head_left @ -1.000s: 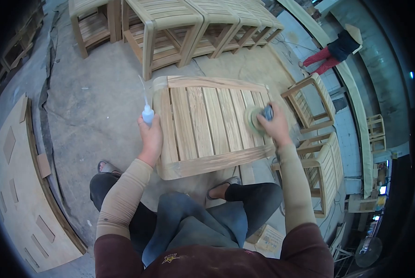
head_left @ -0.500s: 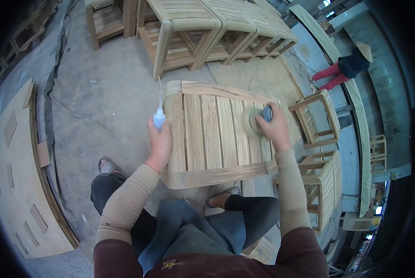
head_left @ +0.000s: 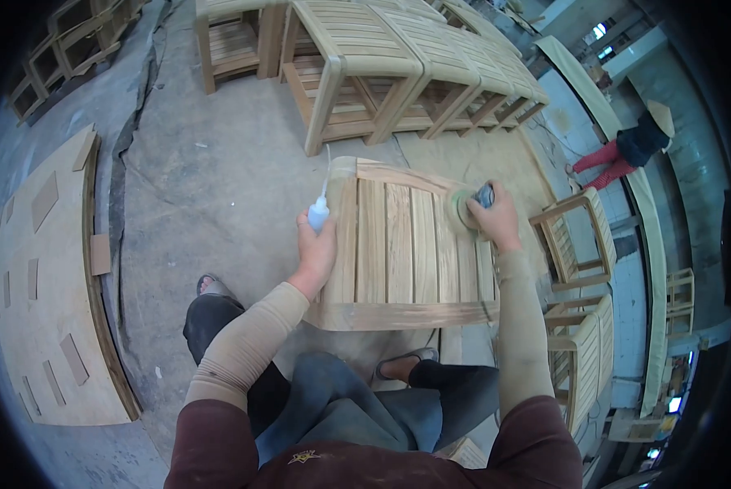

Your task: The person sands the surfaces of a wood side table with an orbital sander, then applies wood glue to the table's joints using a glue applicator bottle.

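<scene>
My left hand (head_left: 315, 254) is closed round a small pale-blue squeeze bottle (head_left: 319, 215) with a long thin nozzle pointing up. That hand rests by the left edge of a slatted wooden stool (head_left: 372, 253). My right hand (head_left: 500, 218) grips the dark body of a round sander (head_left: 485, 196). Its disc, blurred at the rim, lies on the far right part of the slatted top, near the far rail. The stool's lower part is mostly hidden beneath the top.
Slatted stools (head_left: 373, 49) stand in a row beyond. More wooden frames (head_left: 581, 236) are at the right. A board (head_left: 47, 285) with small pieces on it lies left. A person in a conical hat (head_left: 642, 143) bends at the far right.
The view has shifted, so the scene sits further right and slightly lower. Across the stool top, my right hand has moved the sander toward the far rail. My left hand still holds the bottle.
</scene>
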### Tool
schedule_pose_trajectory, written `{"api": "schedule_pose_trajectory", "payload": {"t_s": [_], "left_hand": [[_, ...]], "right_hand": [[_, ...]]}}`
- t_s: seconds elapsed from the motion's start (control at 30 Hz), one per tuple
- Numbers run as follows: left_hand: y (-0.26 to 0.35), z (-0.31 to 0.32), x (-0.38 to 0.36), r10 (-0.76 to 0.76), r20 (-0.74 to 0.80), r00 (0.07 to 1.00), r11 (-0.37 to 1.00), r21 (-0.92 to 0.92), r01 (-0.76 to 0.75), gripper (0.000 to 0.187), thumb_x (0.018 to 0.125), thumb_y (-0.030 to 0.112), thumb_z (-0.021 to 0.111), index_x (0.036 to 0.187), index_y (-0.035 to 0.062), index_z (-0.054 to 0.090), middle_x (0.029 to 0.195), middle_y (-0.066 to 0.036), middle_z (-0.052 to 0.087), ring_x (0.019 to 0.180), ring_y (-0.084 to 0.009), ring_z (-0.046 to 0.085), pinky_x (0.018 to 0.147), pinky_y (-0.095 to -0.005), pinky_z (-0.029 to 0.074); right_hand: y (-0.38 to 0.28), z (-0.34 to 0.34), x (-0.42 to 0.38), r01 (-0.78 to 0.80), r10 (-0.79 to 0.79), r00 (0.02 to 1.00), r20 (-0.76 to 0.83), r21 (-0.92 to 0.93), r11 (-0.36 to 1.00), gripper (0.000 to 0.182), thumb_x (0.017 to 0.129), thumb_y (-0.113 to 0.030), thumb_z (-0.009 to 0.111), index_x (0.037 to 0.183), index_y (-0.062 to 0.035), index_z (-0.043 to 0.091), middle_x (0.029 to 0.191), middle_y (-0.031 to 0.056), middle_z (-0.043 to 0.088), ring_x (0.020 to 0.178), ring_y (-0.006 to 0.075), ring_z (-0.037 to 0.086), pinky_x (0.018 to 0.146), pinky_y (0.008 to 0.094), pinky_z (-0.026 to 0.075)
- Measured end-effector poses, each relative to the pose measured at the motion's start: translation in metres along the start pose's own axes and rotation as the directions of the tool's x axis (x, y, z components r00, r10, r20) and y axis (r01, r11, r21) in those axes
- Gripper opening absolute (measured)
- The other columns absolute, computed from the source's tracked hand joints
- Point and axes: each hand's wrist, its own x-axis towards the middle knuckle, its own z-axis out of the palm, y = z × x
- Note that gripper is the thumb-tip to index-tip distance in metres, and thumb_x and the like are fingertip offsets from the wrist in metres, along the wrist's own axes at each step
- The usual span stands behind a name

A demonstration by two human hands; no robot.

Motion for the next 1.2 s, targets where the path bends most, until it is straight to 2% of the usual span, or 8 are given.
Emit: {"api": "schedule_pose_trajectory", "payload": {"t_s": [0.2, 0.33, 0.47, 0.73, 0.87, 1.03, 1.1, 1.2], "left_hand": [[0.002, 0.002, -0.002, -0.025, 0.009, 1.0, 0.998, -0.062, 0.026, 0.044, 0.093, 0.018, 0.056, 0.129, 0.0007, 0.036, 0.115, -0.014, 0.055, 0.105, -0.0207, 0.055, 0.092, -0.034, 0.043], [0.003, 0.002, -0.001, -0.017, -0.019, 1.0, 1.0, -0.025, 0.016, 0.043, 0.094, 0.018, 0.055, 0.128, 0.0009, 0.036, 0.115, -0.014, 0.055, 0.105, -0.0208, 0.054, 0.092, -0.0341, 0.043], [0.003, 0.004, -0.002, -0.015, -0.029, 0.999, 0.999, -0.038, 0.014, 0.044, 0.093, 0.018, 0.055, 0.128, 0.0006, 0.036, 0.115, -0.014, 0.055, 0.105, -0.0211, 0.055, 0.091, -0.0343, 0.043], [0.003, 0.002, 0.0, 0.008, -0.01, 1.0, 1.0, -0.014, -0.008, 0.045, 0.093, 0.018, 0.055, 0.129, 0.0003, 0.035, 0.115, -0.014, 0.055, 0.104, -0.0209, 0.055, 0.091, -0.034, 0.043], [0.003, 0.002, 0.0, 0.017, -0.004, 1.0, 1.0, 0.001, -0.017, 0.045, 0.092, 0.018, 0.056, 0.129, 0.0005, 0.035, 0.114, -0.014, 0.055, 0.103, -0.0205, 0.055, 0.091, -0.034, 0.043], [-0.002, 0.001, 0.001, 0.019, 0.002, 1.0, 1.0, 0.0, -0.019, 0.045, 0.092, 0.018, 0.057, 0.128, 0.001, 0.036, 0.114, -0.014, 0.055, 0.104, -0.0206, 0.055, 0.091, -0.0345, 0.043], [-0.004, 0.001, 0.001, 0.01, 0.003, 1.0, 1.0, -0.004, -0.01, 0.045, 0.092, 0.018, 0.057, 0.128, 0.0012, 0.036, 0.114, -0.014, 0.055, 0.104, -0.0207, 0.055, 0.091, -0.0347, 0.043], [0.002, 0.002, -0.005, -0.013, 0.007, 1.0, 0.999, -0.05, 0.014, 0.045, 0.092, 0.019, 0.057, 0.128, 0.0008, 0.036, 0.115, -0.015, 0.055, 0.105, -0.0213, 0.055, 0.091, -0.0349, 0.044]], "right_hand": [[0.004, -0.054, -0.128, 0.043, -0.045, 0.999, 0.029, 0.055, 0.998, 0.055, 0.072, -0.029, 0.075, 0.117, -0.0055, 0.055, 0.102, 0.0198, 0.056, 0.093, 0.0376, 0.057, 0.082, 0.0415, 0.048], [-0.007, -0.07, -0.159, 0.041, -0.044, 0.994, 0.103, 0.029, 0.999, 0.055, 0.072, -0.029, 0.075, 0.118, -0.0056, 0.054, 0.102, 0.0188, 0.056, 0.092, 0.0366, 0.058, 0.08, 0.0408, 0.049], [-0.014, -0.048, -0.116, 0.07, -0.074, 0.995, 0.064, 0.054, 0.996, 0.054, 0.073, -0.03, 0.074, 0.118, -0.0065, 0.055, 0.104, 0.0181, 0.057, 0.093, 0.0367, 0.059, 0.079, 0.0409, 0.05], [-0.021, 0.024, 0.052, 0.048, -0.049, 0.998, 0.032, 0.036, 0.998, 0.06, 0.071, -0.04, 0.071, 0.12, -0.0096, 0.055, 0.105, 0.0217, 0.059, 0.097, 0.0395, 0.06, 0.083, 0.0446, 0.049], [-0.03, 0.031, 0.069, -0.025, 0.023, 0.999, 0.032, 0.05, 0.998, 0.06, 0.071, -0.041, 0.07, 0.12, -0.0097, 0.055, 0.105, 0.0228, 0.06, 0.098, 0.0398, 0.059, 0.084, 0.0445, 0.049], [-0.036, 0.01, 0.006, -0.02, 0.019, 1.0, 0.015, 0.032, 0.999, 0.058, 0.072, -0.039, 0.07, 0.12, -0.0099, 0.055, 0.107, 0.0213, 0.058, 0.097, 0.0392, 0.059, 0.083, 0.0441, 0.049], [-0.036, -0.005, -0.038, 0.079, -0.077, 0.997, -0.03, 0.073, 0.994, 0.055, 0.072, -0.036, 0.071, 0.118, -0.0104, 0.055, 0.106, 0.0203, 0.056, 0.095, 0.0383, 0.06, 0.081, 0.0432, 0.05], [-0.047, -0.035, -0.104, 0.08, -0.084, 0.996, 0.039, 0.097, 0.992, 0.053, 0.073, -0.031, 0.074, 0.117, -0.0087, 0.055, 0.104, 0.0199, 0.055, 0.093, 0.0376, 0.06, 0.079, 0.0421, 0.05]]}}
